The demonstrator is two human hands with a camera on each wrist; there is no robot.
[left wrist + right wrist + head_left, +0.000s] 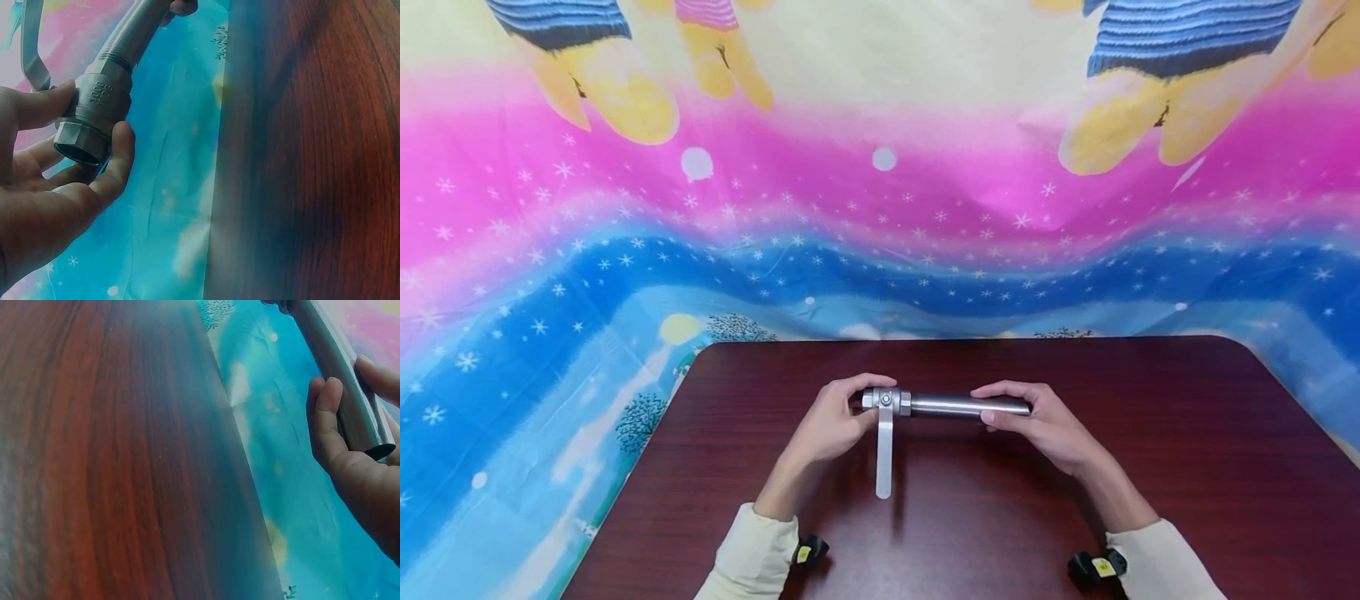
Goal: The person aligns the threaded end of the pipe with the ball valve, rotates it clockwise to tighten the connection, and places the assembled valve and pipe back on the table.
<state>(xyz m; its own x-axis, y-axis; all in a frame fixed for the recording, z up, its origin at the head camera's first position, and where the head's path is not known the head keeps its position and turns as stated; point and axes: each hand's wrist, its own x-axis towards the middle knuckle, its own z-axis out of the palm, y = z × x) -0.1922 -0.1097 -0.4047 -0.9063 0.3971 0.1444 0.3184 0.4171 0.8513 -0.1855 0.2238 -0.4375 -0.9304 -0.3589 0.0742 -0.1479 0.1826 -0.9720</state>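
A silver ball valve (886, 401) with a long flat lever handle (884, 458) is joined to a shiny metal pipe (951, 406). My left hand (833, 421) grips the valve body, fingers and thumb around its hexagonal end. The open bore of that end faces the camera in the left wrist view, where threads (115, 57) show between valve and pipe. With my right hand (1037, 421) I hold the pipe near its free end, thumb on one side and fingers on the other. Valve and pipe lie level above the table, the lever pointing toward me.
Below is a dark red-brown wooden table (970, 517) with rounded far corners. A colourful printed cloth (880, 208) hangs behind it and down its sides. A small black device (808, 552) sits at the left wrist, another black device (1093, 568) at the right.
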